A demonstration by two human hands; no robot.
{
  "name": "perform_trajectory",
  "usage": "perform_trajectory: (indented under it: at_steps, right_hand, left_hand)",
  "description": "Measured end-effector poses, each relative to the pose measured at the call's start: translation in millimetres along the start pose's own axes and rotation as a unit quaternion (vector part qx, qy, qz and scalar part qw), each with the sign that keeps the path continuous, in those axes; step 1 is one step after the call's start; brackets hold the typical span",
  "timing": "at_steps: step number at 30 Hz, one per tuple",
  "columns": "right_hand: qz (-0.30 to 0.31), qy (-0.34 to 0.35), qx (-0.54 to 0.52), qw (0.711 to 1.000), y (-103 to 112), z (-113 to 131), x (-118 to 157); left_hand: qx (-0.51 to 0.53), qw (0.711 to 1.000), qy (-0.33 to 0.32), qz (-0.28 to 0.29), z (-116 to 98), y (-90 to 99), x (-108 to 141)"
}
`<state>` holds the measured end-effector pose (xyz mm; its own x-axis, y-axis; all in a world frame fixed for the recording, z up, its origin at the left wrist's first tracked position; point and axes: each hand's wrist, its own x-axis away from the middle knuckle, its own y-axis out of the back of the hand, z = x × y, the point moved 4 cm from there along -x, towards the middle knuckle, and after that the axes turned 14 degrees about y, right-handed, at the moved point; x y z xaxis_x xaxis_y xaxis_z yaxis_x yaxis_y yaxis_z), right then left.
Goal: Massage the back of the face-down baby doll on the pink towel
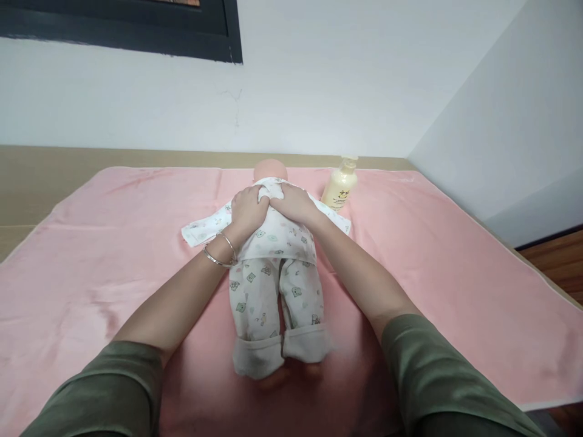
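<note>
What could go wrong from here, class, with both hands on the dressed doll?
The silvery bracelet by the left hand might snag the doll's printed top. The bottle, close to a sleeve, could tip if the right hand swung outward. The wrinkled pink cloth might slide under a push.

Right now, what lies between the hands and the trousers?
The head view shows the lower part of the shirt between the hands and trousers.
</note>
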<state>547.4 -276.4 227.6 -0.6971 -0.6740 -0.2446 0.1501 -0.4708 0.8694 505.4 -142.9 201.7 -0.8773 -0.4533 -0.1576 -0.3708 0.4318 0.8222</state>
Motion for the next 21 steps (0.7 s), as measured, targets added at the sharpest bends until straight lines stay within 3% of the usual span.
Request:
perform_trajectory:
  at_steps: [6,14,21]
  right_hand:
    - [-0.013,-0.010,-0.009,1.000,1.4,3.8,3.0]
    - [-0.008,-0.038,0.032,0.999,-1.4,-3.5,-0.8]
    - [0.011,-0.042,0.094,0.995,-7.4,-1.2,-1.1]
  left_hand:
    - [0.007,0.999,0.027,0.023,-2.4,1.0,-0.7]
    - [-0.002,0.998,0.036,0.056,-15.1,18.1,14.7]
    - [-0.020,1.000,0.015,0.017,-11.9,9.1,14.2]
